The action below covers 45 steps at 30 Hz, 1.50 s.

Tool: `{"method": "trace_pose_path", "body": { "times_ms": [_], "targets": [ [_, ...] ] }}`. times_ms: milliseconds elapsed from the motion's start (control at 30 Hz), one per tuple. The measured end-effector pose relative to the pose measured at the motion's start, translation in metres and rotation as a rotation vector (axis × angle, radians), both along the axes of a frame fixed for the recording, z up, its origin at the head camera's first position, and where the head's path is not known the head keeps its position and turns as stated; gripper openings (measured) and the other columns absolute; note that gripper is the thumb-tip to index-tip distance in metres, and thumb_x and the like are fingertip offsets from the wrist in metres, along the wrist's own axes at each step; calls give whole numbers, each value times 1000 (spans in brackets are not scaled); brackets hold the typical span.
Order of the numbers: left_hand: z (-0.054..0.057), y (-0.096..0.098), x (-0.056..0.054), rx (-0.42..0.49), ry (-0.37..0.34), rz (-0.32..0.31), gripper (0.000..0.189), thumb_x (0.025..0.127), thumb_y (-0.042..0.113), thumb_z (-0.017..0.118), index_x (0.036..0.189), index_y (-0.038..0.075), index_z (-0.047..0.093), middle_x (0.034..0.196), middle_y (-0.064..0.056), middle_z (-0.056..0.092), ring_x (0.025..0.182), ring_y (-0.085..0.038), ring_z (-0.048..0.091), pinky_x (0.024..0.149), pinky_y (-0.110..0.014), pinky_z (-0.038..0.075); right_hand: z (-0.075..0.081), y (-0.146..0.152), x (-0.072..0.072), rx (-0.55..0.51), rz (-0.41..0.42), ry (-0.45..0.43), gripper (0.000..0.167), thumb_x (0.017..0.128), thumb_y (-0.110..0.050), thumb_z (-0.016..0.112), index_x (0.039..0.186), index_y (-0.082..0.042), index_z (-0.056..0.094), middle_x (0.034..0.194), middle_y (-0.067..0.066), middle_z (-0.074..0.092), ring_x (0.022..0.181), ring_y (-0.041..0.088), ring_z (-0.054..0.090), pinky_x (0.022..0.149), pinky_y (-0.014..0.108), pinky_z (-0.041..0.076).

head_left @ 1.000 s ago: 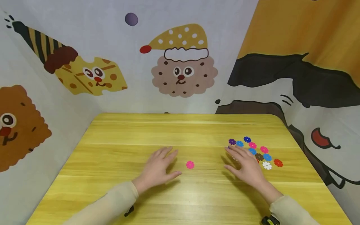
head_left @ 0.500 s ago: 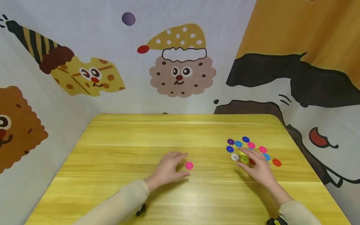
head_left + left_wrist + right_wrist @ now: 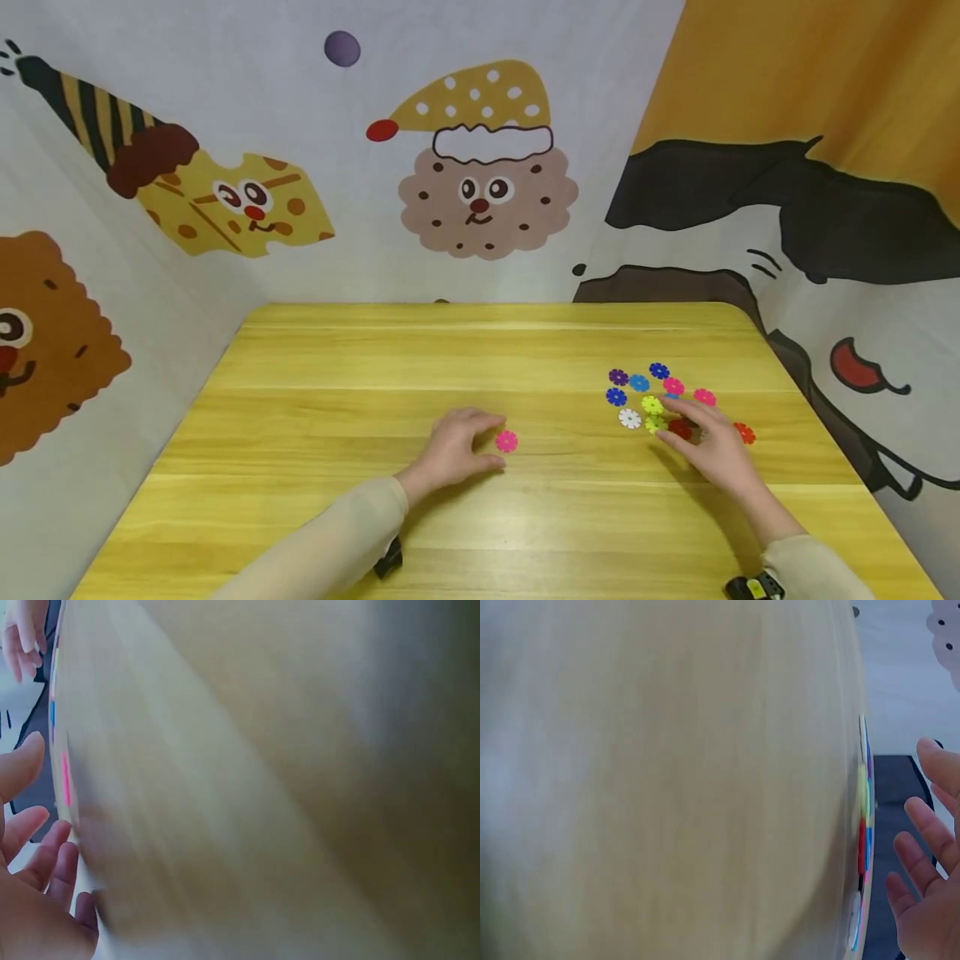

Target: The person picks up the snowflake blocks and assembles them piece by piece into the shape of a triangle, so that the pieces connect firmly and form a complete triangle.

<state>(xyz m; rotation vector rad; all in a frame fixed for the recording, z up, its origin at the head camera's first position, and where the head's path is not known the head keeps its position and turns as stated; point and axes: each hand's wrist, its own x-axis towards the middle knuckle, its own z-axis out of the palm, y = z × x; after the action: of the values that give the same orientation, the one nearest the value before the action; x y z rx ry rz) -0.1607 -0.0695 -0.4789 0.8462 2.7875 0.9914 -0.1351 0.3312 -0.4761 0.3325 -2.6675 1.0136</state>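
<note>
In the head view a pink flower-shaped disc (image 3: 507,442) lies alone near the middle of the table. My left hand (image 3: 459,448) is just to its left, thumb and index finger apart on either side of the disc's near edge, not gripping it. My right hand (image 3: 711,440) hovers over a group of flower-shaped discs at the right, its thumb and fingers spread apart with nothing seen between them. Around it lie a white disc (image 3: 629,418), a yellow disc (image 3: 652,405), a red disc (image 3: 680,429) and several others, some partly hidden under the hand.
The wooden table (image 3: 360,358) has a cartoon-printed cloth (image 3: 300,83) standing behind it and at both sides. Purple (image 3: 618,377), blue (image 3: 659,371) and pink (image 3: 704,397) discs lie at the back of the group. Dark straps sit at both wrists.
My left hand has moved right, up to the lone pink disc, its fingers drawing closer together. My right hand has shifted right over the group, uncovering the white, yellow and dark blue discs.
</note>
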Motion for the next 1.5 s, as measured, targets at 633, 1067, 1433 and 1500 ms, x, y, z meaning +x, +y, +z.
{"method": "trace_pose_path", "body": {
  "times_ms": [633, 1067, 1433, 1500],
  "targets": [
    [-4, 8, -10, -64, -18, 0, 42, 78, 31, 85, 116, 20, 71, 118, 1, 60, 113, -22, 54, 89, -42, 35, -1, 42, 20, 42, -89, -82, 43, 86, -17, 79, 126, -4, 66, 115, 17, 65, 99, -2, 52, 81, 4, 40],
    [-6, 6, -15, -41, -37, -11, 35, 76, 32, 86, 107, 25, 73, 113, 5, 61, 110, -20, 55, 85, -39, 33, -9, 65, 28, 86, -193, -192, 40, 89, -19, 76, 122, 1, 66, 91, 6, 61, 75, 0, 51, 62, 16, 45],
    [-6, 9, -16, -26, -61, -14, 28, 75, 30, 87, 99, 25, 72, 108, 7, 61, 108, -18, 54, 88, -42, 32, -14, 71, 24, 107, -187, -217, 37, 91, -20, 74, 119, 2, 67, 87, 2, 58, 71, 6, 48, 61, 20, 41],
    [-7, 9, -17, -16, -58, -15, 28, 74, 29, 88, 97, 24, 72, 107, 8, 61, 107, -18, 55, 89, -43, 32, -14, 71, 23, 109, -189, -213, 36, 91, -20, 74, 119, 2, 67, 86, 2, 57, 70, 6, 47, 60, 21, 40]
  ]
}}
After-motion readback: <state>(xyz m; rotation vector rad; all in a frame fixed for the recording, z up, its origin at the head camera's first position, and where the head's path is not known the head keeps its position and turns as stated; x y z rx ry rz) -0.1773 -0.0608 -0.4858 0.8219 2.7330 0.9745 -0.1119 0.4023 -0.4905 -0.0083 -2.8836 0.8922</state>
